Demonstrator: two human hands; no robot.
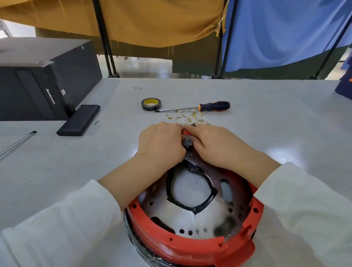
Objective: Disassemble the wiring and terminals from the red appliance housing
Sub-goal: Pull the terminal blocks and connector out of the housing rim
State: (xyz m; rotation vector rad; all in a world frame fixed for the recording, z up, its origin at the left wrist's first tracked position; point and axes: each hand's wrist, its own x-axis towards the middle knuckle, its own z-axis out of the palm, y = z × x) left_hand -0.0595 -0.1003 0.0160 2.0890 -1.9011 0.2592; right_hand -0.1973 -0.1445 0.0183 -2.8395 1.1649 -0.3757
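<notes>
The round red appliance housing point(187, 250) lies open side up in front of me, with a perforated metal plate point(205, 220) inside and black tape around its central hole. At its far rim sits a small grey terminal block point(188, 143). My left hand point(162, 143) grips the rim and block from the left, fingers curled over it. From the right, my right hand point(213, 144) pinches the same block, fingertips hidden. A pile of loose white wires with brass terminals point(189, 117) lies just beyond both hands.
An orange-and-black screwdriver point(213, 106) and a roll of black tape point(151, 104) lie past the wires. At the left stand a black computer case point(31, 78) and a flat black box point(79, 120); a metal rod point(9, 147) lies at the left edge.
</notes>
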